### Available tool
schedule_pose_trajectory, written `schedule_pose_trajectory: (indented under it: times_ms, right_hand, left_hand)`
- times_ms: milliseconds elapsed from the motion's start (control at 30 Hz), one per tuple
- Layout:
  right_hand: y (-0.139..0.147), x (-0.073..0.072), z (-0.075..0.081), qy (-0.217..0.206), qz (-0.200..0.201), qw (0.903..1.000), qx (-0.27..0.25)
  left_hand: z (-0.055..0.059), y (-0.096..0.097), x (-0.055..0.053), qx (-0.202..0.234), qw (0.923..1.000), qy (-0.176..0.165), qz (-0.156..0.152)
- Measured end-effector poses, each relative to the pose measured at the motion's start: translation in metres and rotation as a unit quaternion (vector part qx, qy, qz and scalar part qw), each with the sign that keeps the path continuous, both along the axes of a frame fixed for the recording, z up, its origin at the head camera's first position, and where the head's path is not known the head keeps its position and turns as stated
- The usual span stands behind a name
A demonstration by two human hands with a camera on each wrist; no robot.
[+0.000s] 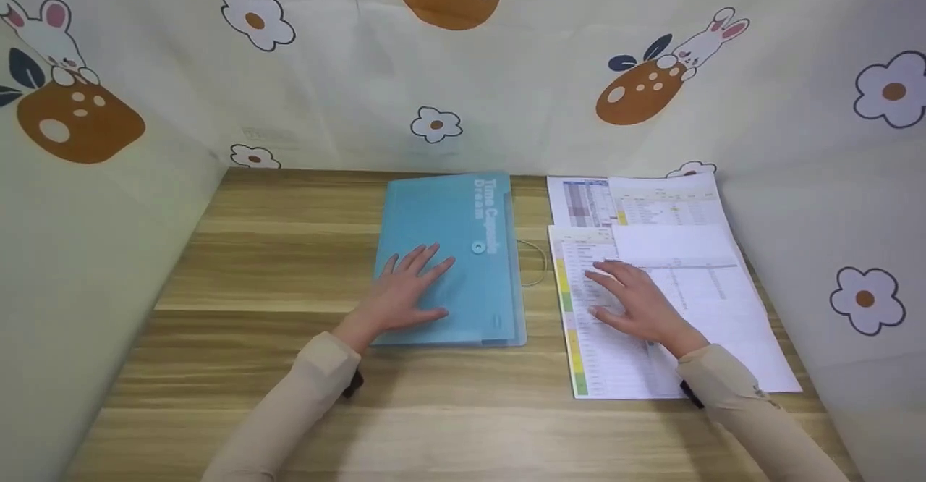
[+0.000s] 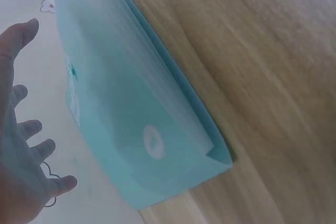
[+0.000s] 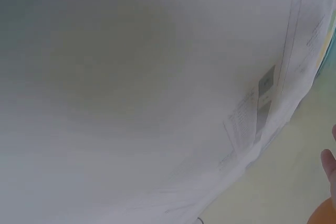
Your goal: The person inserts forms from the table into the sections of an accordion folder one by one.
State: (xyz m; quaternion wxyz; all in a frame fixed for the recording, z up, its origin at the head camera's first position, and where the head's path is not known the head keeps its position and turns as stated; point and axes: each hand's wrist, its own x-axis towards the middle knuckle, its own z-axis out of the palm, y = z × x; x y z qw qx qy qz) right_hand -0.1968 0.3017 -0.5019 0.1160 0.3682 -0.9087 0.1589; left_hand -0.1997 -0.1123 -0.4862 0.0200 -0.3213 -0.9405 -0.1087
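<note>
A light blue plastic document folder with white lettering and a round button lies on the wooden table. My left hand is over its lower left part, fingers spread. In the left wrist view that hand shows beside the folder, whose layered edge is visible; touching or hovering, I cannot tell. To the right, printed sheets with tables and coloured strips lie overlapping. Above them my right hand has its fingers loosely extended, holding nothing. White paper fills most of the right wrist view.
A thin elastic loop sticks out from the folder's right edge. Bare wood grain shows on the table left of the folder. Pale cloth walls with rabbit and flower prints enclose the back and sides.
</note>
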Motion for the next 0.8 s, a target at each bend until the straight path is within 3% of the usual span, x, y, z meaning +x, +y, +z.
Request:
schedule_pose_trajectory:
  times_ms: [300,533,800]
  right_hand:
    - [-0.027,0.001,-0.005,-0.008,0.074,0.9972,0.013]
    - [-0.049,0.001,-0.01,0.011,0.132,0.9909,0.023]
    - [-0.065,0.002,-0.013,-0.004,0.168,0.9845,0.048]
  left_hand:
    - [-0.005,0.009,-0.008,-0.017,0.9997,-0.017,-0.004]
    - [-0.005,0.019,-0.012,-0.005,0.9994,-0.029,-0.018]
    - [-0.004,0.031,-0.022,-0.018,0.9985,-0.048,-0.019]
